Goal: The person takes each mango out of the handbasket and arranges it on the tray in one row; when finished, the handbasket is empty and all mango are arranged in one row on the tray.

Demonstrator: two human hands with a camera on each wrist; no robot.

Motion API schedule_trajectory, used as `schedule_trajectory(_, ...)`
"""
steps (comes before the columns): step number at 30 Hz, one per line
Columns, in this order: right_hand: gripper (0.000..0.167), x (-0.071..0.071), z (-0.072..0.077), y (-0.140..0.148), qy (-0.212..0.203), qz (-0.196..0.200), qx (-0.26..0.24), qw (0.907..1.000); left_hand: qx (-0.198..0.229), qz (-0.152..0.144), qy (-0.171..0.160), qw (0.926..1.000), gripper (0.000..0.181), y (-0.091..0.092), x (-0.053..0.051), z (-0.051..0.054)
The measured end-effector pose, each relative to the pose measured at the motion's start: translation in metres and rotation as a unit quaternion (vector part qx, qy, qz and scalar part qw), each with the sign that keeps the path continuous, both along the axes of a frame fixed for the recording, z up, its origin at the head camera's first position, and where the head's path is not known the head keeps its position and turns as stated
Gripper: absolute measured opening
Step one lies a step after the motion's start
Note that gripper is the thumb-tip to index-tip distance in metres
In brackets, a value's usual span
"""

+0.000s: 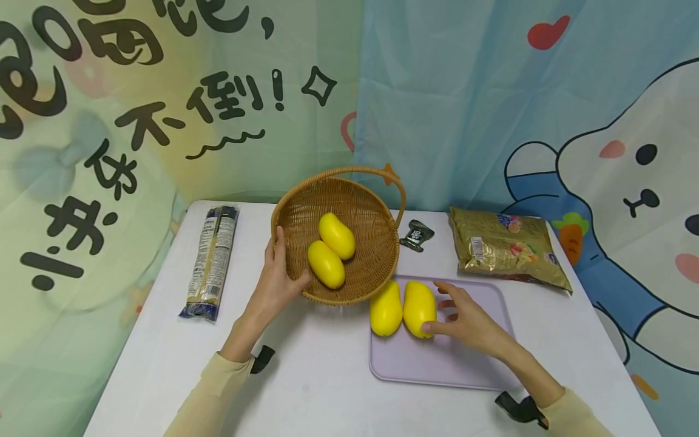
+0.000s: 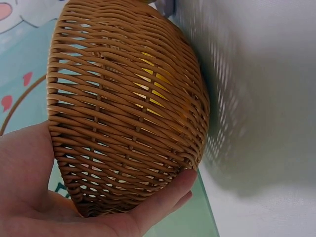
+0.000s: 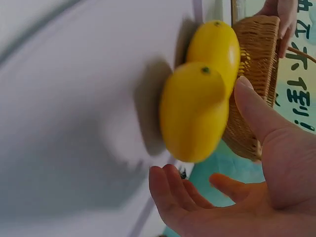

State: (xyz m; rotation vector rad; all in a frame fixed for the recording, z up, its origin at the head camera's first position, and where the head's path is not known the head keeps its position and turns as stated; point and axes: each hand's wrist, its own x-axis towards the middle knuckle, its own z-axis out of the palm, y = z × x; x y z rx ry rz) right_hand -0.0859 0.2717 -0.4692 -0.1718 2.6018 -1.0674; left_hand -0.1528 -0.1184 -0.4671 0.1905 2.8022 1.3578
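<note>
A wicker basket (image 1: 366,243) with two yellow mangoes (image 1: 326,264) inside is tilted toward the head view. My left hand (image 1: 275,279) grips its left side; in the left wrist view, the thumb and fingers of that hand (image 2: 98,212) hold the woven wall (image 2: 123,108). Two more mangoes lie side by side on a lilac tray (image 1: 453,364). At the right one (image 1: 419,308) is my right hand (image 1: 469,318), fingers spread around its right side. The right wrist view shows a gap between this mango (image 3: 192,118) and the lower fingers (image 3: 173,195).
A long striped packet (image 1: 210,261) lies at the left of the white table (image 1: 317,388). Behind the tray are a small dark wrapped packet (image 1: 417,235) and a large gold bag (image 1: 505,249). A printed curtain (image 1: 437,91) hangs along the back.
</note>
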Motion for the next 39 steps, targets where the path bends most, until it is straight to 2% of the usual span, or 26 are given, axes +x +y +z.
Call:
schedule_trajectory(11, 0.092, -0.02, 0.051, 0.007, 0.056, 0.037, 0.053, 0.9963, 0.002, -0.004, -0.001, 1.0, 0.11, 0.0, 0.0, 0.001)
schedule_trajectory(17, 0.084, -0.036, 0.077, -0.015, 0.081, 0.073, 0.058, 0.9923, 0.003, -0.001, -0.002, 1.0, 0.11, 0.0, 0.0, -0.001)
schedule_trajectory(22, 0.083, -0.052, 0.094, -0.042, 0.086, 0.129, 0.063, 0.986, 0.011, -0.006, -0.002, 0.9999, 0.11, 0.0, 0.0, -0.002)
schedule_trajectory(31, 0.086, -0.09, 0.111, -0.09, 0.11, 0.203, 0.072, 0.9703, 0.017, -0.007, 0.0, 0.9998, 0.11, 0.0, 0.0, 0.001)
schedule_trajectory(34, 0.086, -0.103, 0.115, -0.103, 0.113, 0.213, 0.077, 0.9675, 0.018, -0.007, 0.001, 0.9998, 0.111, 0.0, 0.0, 0.0)
schedule_trajectory(39, 0.089, -0.128, 0.113, -0.122, 0.091, 0.218, 0.087, 0.9679, 0.019, -0.007, 0.0, 0.9998, 0.111, 0.0, 0.0, -0.001)
